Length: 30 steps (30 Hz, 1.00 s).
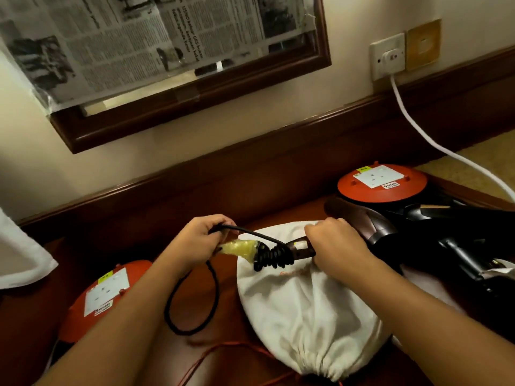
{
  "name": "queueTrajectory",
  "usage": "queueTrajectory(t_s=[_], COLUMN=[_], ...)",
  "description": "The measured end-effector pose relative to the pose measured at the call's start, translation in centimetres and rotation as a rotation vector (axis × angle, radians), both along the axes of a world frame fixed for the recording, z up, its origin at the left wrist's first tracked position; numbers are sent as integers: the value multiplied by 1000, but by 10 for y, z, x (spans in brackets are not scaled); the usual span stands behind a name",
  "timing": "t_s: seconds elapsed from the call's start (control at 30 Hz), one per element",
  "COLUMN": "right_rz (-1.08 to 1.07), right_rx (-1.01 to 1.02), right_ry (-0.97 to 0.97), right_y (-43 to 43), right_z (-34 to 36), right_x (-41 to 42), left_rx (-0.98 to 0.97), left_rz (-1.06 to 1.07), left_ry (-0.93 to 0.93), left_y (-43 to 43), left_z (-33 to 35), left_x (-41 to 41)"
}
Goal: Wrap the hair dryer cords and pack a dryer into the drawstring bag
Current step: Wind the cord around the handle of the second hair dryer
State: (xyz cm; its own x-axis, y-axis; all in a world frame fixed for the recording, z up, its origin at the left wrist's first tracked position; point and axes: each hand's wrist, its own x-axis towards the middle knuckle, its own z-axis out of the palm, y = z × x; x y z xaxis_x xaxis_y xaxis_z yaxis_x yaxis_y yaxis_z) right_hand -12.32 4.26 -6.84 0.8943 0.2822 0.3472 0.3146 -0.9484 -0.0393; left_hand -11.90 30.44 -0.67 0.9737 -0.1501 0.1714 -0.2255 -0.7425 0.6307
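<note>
Dark wooden surface (pixel 227 316) carries a white drawstring bag (pixel 306 316). Over its far end, the right hand (pixel 334 243) grips the brown hair dryer (pixel 370 221) by its handle. Left hand (pixel 198 240) fingers (pixel 220 222) pinch the black cord (pixel 274 256), part-coiled round that handle.

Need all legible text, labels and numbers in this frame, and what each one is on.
"USNO ... GRS bukan": sideways headline on the newspaper; only partly legible, and the body print is too small to read.
"5 METERS" (probable reading): sticker on the right orange reel; the small line under it is unreadable.
Matching sticker on the left orange reel: too blurred to confirm.
Yellow tags on both reels: unreadable.
Faint red print on the drawstring bag: unreadable.
</note>
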Motion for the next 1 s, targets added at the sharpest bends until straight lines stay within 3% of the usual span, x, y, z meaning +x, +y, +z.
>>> queueTrajectory(t_s=[0.07,0.2,0.4,0.57,0.67,0.83,1.0], right_rz=[21,97,291,354,266,139,32], right_rx=[-39,-27,-60,-14,0,80,18], right_ry=[45,-44,-192,-296,-375,-380,-343], right_y=[-2,1,16,36,40,48,66], right_z=[9,20,48,90,113,141,151], right_x=[-2,-12,-47,-80,-86,-83,-75], left_rx=[-135,-409,-408,-185,143,400,494], left_rz=[-37,-111,-155,-155,-83,-58,1], left_ry=[88,182,204,126,-14,-286,-512], left_y=[13,31,34,18,6,-18,-37], left_z=[6,23,37,30,16,15,53], left_x=[-9,-22,-34,-54,-71,-110,-132])
